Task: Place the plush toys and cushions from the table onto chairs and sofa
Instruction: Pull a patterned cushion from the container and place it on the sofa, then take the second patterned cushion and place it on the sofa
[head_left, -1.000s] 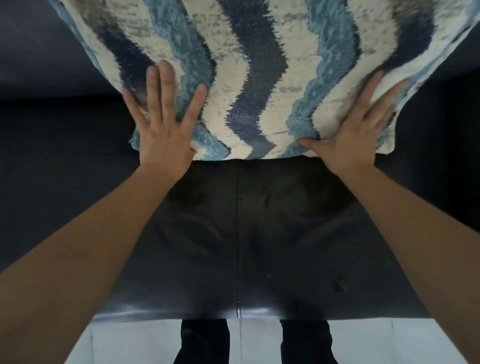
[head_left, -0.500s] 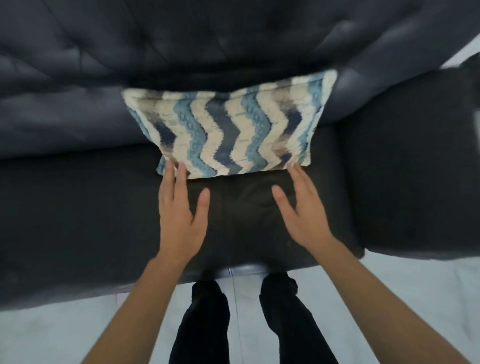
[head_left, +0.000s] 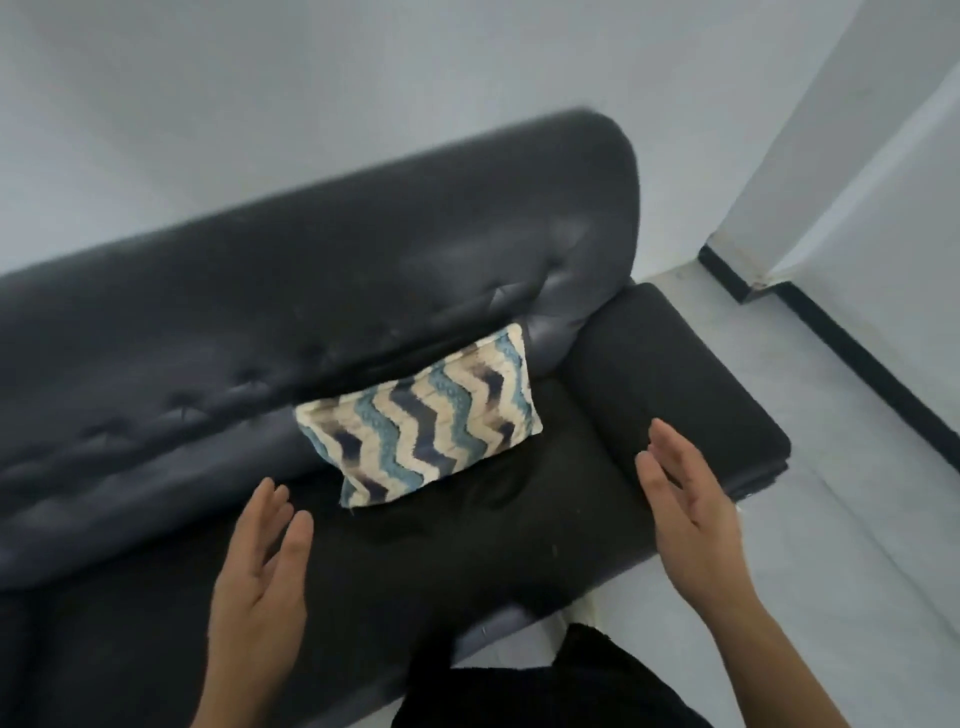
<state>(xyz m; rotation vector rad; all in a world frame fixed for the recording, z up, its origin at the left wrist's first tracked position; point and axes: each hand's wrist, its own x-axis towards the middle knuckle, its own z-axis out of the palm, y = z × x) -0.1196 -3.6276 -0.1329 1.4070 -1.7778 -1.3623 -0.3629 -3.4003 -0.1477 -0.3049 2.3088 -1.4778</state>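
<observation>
**Cushion parked, slip risk low but not gone**

Zigzag cushion (head_left: 421, 423) in blue, navy and cream, centre of the frame, resting on the seat of the dark sofa (head_left: 311, 291) and leaning against the tufted backrest, tilted with its right corner higher. Near the armrest (head_left: 680, 384) at right of centre, not touching it as far as can be told.

Left hand (head_left: 260, 582) at lower left, right hand (head_left: 691, 519) at lower right, both open, palms turned inward, fingers (head_left: 670, 457) straight and held close together, gripping nothing. Both clear of the cushion, 1 on each side.

Likely trouble from here:
- Slick-looking seat plus a lean rather than a flat lie: possible slide forward or flop face-down.
- A careless brush of either hand in passing: enough to knock the tilted cushion askew.
- Blurred frame, so contact along the lower edge hard to judge.

No other toys, cushions, chairs or counter in view; remaining load impossible to tell.
</observation>
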